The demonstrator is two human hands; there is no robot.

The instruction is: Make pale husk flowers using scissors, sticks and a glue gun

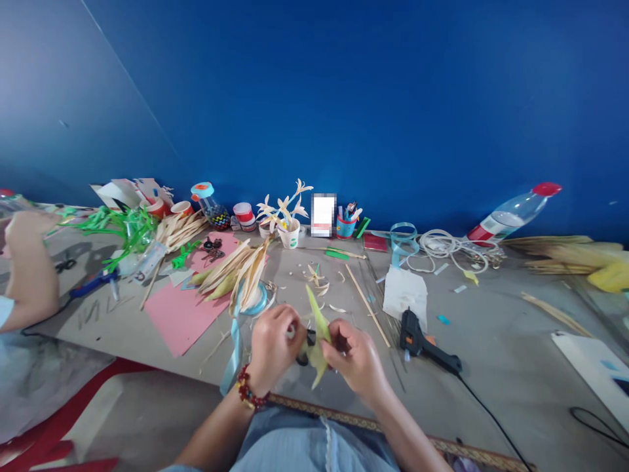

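Observation:
My right hand (354,354) pinches a pale green corn husk strip (319,314), whose pointed tip stands upright and whose lower end hangs below the fingers. Close on the other side of the strip is my left hand (276,337), its fingers curled into a closed grip. Something small and whitish shows inside that grip, too hidden to name. Between the hands sits a dark object (310,337), partly covered and blurred. Small husk petals (319,288) lie on the table just beyond. A bundle of dried corn husks (236,275) rests to the left, beside a light blue ribbon (234,347).
A black glue gun (417,341) with a cord lies right, near white paper (405,292) and a wooden stick (368,308). Husk flowers in a white cup (289,235) stand behind. A tilted bottle (514,213) leans at the wall. A co-worker's arm (32,269) is at left.

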